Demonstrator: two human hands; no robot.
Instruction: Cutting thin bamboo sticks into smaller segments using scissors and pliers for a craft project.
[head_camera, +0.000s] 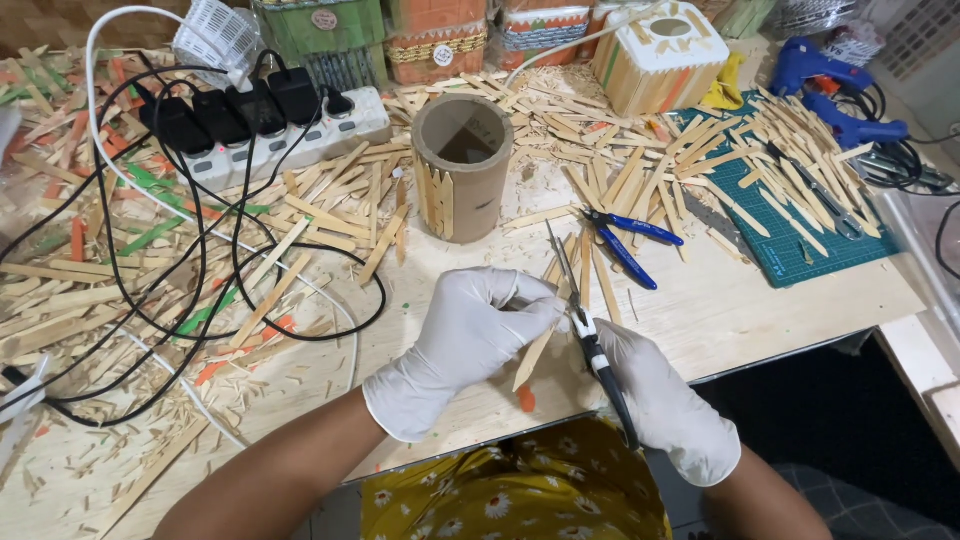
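two gloved hands: both work close to the body at the near edge of the tabletop (700, 320), seen from the head camera.
left hand (475, 340): fingers pinched narrow on a flat wooden stick (531, 362), holding it slanted so one end lies at the blades.
right hand (660, 400): fingers wrapped round the black handles of the scissors (585, 320), blades pointing away from the body and only slightly apart at the stick.
stick's place: between the two hands, lifted just off the tabletop, near its front edge.
cardboard tube (462, 165): stands upright beyond the hands, a few sticks already fixed side by side on its wall.
blue pliers (630, 240): lie to the right of the tube, within reach.
loose sticks (330, 215): strewn about the tube, seemingly as ready stock.
power strip (290, 135): far left, black cables looping toward the hands.
blue glue guns (830, 90): far right, beside the green cutting mat (810, 250).
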